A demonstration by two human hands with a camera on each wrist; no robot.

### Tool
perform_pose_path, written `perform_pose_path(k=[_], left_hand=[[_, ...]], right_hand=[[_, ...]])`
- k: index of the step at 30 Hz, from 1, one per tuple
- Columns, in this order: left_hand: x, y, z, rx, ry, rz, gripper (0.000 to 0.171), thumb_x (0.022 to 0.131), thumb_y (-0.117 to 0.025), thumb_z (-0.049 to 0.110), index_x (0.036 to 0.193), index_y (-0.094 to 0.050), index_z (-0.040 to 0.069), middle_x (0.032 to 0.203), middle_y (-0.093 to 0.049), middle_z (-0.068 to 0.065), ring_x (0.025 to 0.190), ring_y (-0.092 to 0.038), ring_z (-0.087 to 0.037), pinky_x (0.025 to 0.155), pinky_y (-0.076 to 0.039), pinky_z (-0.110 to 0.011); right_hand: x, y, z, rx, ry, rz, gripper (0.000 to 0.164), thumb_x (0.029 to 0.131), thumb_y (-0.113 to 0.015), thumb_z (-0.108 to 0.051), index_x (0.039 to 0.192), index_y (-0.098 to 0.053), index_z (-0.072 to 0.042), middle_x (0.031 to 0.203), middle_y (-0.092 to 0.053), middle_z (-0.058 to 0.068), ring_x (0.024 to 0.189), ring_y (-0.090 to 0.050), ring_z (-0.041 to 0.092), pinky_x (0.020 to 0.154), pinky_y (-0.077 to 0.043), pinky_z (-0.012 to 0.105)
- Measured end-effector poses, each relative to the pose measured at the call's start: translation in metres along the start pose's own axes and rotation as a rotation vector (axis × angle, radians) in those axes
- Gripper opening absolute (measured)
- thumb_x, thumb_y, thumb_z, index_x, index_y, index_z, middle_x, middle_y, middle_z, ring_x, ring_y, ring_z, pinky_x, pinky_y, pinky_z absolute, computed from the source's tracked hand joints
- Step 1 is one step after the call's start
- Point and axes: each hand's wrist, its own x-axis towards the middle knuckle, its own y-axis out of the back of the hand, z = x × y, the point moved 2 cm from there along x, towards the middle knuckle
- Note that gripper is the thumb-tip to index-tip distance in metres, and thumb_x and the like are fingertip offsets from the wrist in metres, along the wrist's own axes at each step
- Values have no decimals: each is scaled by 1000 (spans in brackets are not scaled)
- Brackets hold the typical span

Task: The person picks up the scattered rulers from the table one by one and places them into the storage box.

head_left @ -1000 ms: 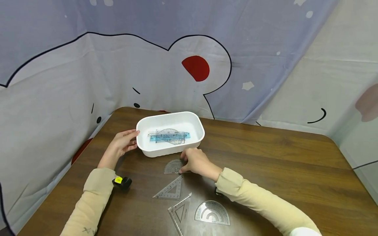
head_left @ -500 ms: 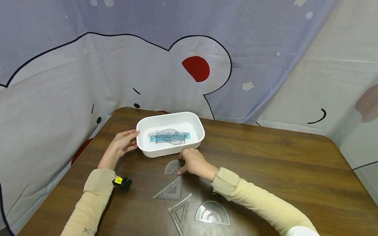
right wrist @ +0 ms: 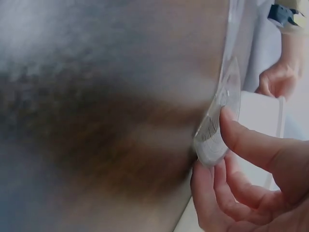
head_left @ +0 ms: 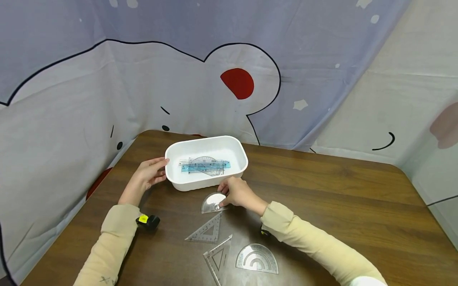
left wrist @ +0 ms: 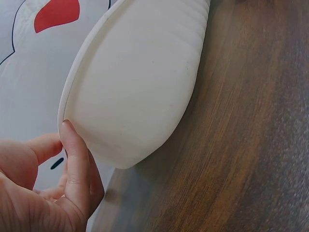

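My right hand (head_left: 240,194) pinches the right end of a clear protractor (head_left: 212,202) just in front of the white plastic box (head_left: 193,184). In the right wrist view, the thumb lies on the face of the protractor (right wrist: 217,133), which is tilted, with fingertips under its end. At the box's left end, my left hand (head_left: 150,173) holds the rim; the left wrist view has its fingertips on both sides of the rim of the box (left wrist: 130,82). Inside the box lie blue rulers (head_left: 200,167), another protractor and clear set-square pieces, overlapping.
Nearer on the brown wooden table (head_left: 322,198) lie a clear set square (head_left: 216,228), a second set square (head_left: 211,259) and another clear protractor (head_left: 247,260). A patterned cloth (head_left: 171,87) hangs behind the table.
The protractor in my right hand has shifted slightly right and tilted, so its face now catches the light. My left hand and the box stay where they were.
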Motion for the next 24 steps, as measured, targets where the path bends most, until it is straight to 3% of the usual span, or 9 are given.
perform_pose_path(k=[3, 7, 11, 24], left_hand=[[0, 0, 0, -2, -3, -2, 65, 96, -58, 29, 150, -29, 5, 86, -55, 5, 65, -56, -2, 62, -56, -13], [0, 0, -1, -6, -8, -5, 65, 96, -57, 28, 150, -29, 5, 87, -55, 5, 65, -56, -2, 61, -56, -13], [0, 0, -1, 3, -9, -6, 66, 96, -57, 29, 150, -28, 6, 91, -54, 5, 65, -56, -2, 61, -56, -13], [0, 0, 0, 12, -9, -7, 64, 97, -57, 28, 150, -29, 5, 88, -54, 4, 66, -56, -2, 62, -56, -13]], right_hand=[[3, 2, 6, 94, -44, -63, 29, 64, -88, -9, 88, -71, -8, 79, -69, 0, 71, -60, 8, 76, -54, 31], [8, 5, 16, 328, -134, -210, 27, 75, -80, -1, 100, -69, 1, 81, -67, 3, 68, -60, 8, 61, -60, 29], [10, 12, 23, 472, -184, -329, 30, 83, -72, 1, 111, -63, 6, 82, -65, 2, 70, -62, 8, 66, -61, 33], [6, 43, 7, 524, -118, -541, 28, 87, -66, 2, 114, -59, 5, 81, -65, -5, 72, -61, 4, 61, -54, 22]])
